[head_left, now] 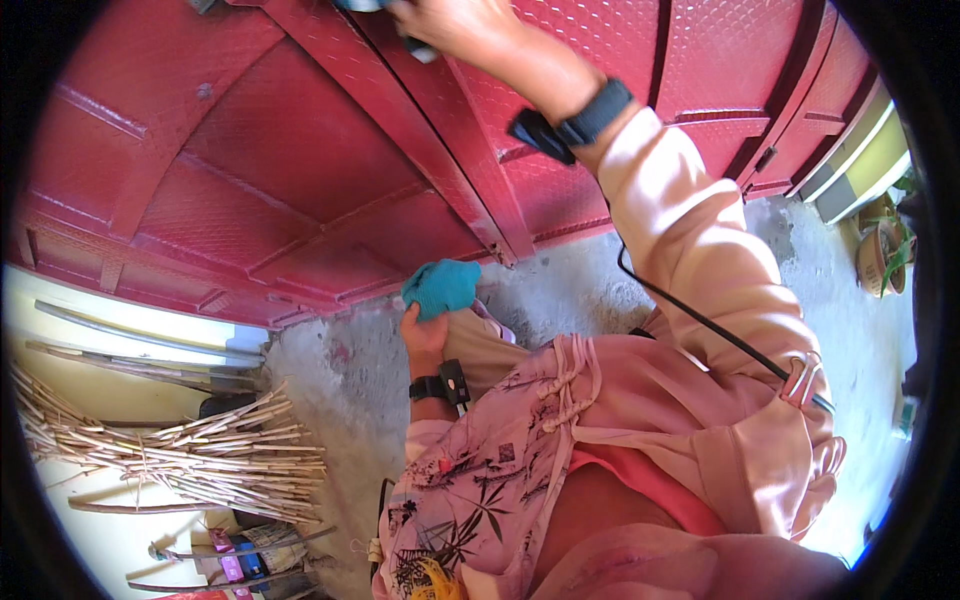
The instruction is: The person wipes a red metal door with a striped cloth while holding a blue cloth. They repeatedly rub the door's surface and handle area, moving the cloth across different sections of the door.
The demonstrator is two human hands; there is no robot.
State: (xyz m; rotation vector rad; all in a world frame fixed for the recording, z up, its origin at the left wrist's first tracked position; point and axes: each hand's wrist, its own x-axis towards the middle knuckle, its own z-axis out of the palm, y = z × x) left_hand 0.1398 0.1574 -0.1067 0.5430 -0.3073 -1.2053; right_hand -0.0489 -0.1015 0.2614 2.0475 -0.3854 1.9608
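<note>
My right hand (457,30) reaches up to the red metal door (285,165) at the top of the view. It is blurred, with its fingers curled on a blue cloth (362,4) that the upper edge cuts off. A small dark and white piece (420,49) shows just under that hand; what it is I cannot tell. Lower down, my left hand (426,334) grips a bunched teal ribbed cloth (442,287) in front of my leg. Dark straps with small black devices circle both wrists.
A bundle of dry cut stalks (202,457) leans at the lower left beside several sticks (142,367). A potted plant (879,261) stands at the far right on the grey concrete floor (337,397). A black cord (705,324) runs along my right sleeve.
</note>
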